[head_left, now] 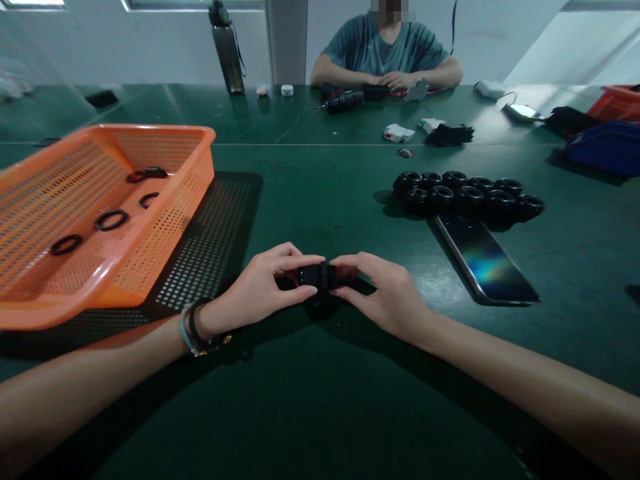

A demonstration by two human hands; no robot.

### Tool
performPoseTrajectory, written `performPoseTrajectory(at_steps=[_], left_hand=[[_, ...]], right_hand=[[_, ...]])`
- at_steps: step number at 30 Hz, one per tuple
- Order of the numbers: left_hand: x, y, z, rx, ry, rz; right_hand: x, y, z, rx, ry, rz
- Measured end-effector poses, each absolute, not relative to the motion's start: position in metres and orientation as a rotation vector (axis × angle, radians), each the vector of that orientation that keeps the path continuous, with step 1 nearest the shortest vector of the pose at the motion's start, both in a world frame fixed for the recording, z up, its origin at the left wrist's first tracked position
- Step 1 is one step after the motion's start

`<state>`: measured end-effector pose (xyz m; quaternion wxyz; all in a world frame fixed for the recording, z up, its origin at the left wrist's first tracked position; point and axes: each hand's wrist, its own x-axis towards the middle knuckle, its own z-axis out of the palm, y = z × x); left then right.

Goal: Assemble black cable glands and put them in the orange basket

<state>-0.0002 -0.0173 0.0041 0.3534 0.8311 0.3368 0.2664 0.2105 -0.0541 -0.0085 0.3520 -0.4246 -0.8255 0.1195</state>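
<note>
While the left hand (263, 287) faces the right hand (390, 290), each pinches the same black part (324, 275).

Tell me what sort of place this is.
Probably a workshop or assembly area: a power tool lies on the green table, an orange basket holds black rings, and the left hand and right hand hold a small black part.

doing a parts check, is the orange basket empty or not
Not empty: several black rings lie spread on the floor of the basket, visible through its open top.
</note>
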Motion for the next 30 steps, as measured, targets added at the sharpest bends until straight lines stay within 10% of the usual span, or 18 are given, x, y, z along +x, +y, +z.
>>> performPoseTrajectory(at_steps=[30], left_hand=[[0.0003, -0.0180, 0.0049, 2.127, 0.885, 0.668]], right_hand=[[0.2120, -0.0530, -0.0091, -1.118, -2.164, 0.318]])
